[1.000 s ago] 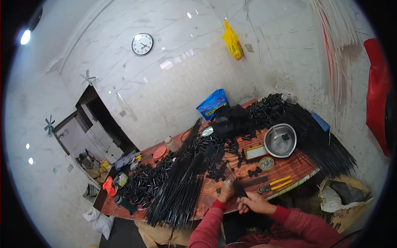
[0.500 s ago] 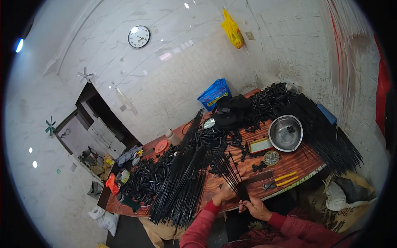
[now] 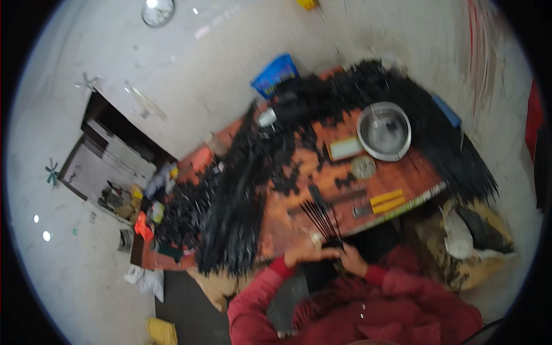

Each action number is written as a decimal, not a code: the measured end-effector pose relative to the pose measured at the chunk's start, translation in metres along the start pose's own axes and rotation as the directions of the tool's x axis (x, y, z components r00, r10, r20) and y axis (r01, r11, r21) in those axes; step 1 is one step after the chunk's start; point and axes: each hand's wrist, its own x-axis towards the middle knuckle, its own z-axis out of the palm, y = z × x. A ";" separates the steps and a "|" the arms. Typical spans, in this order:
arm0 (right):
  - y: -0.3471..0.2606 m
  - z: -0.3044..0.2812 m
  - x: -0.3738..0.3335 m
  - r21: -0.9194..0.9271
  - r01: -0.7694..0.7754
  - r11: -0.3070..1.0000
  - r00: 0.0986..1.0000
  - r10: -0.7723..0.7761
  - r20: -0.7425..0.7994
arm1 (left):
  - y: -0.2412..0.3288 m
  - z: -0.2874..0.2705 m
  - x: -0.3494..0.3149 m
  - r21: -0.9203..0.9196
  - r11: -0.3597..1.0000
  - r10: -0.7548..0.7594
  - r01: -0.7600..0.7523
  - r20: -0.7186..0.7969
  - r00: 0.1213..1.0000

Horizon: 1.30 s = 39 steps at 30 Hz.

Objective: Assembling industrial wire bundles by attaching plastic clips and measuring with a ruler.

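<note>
A small bundle of thin black rods fans out over the table's front edge, its lower ends gathered close to my body. My right hand is closed round those lower ends. From the left, my left hand reaches to the foot of the bundle, its fingers stretched out toward my right hand and its thumb raised; it seems to touch the rods there. Motion blur softens the fingers. Beyond the rod tips lies a dark flat bar, with yellow-handled pliers to its right.
On the reddish table, a large heap of long black rods lies left and another right. A steel bowl, a round tin, a shallow tray and small black parts stand around. Sacks sit beside the table.
My view has tipped downward, so table and wall sit higher. The bundle is nearer my body. My left hand has shifted from beside the rods to their lower ends, fingers now straighter.
</note>
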 end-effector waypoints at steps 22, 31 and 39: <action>0.008 -0.029 0.054 -0.120 0.148 0.982 0.942 -0.103 0.319 | -0.004 0.011 0.020 0.074 0.993 0.115 -0.094 -0.383 0.917; -0.015 -0.058 0.048 -0.404 0.141 0.904 0.941 0.005 0.339 | -0.011 0.010 0.021 0.053 0.993 0.116 -0.103 -0.443 0.889; -0.137 -0.080 0.036 -0.644 0.207 0.737 0.972 -0.081 0.219 | -0.012 0.004 0.016 0.154 0.984 0.146 -0.088 -0.422 0.895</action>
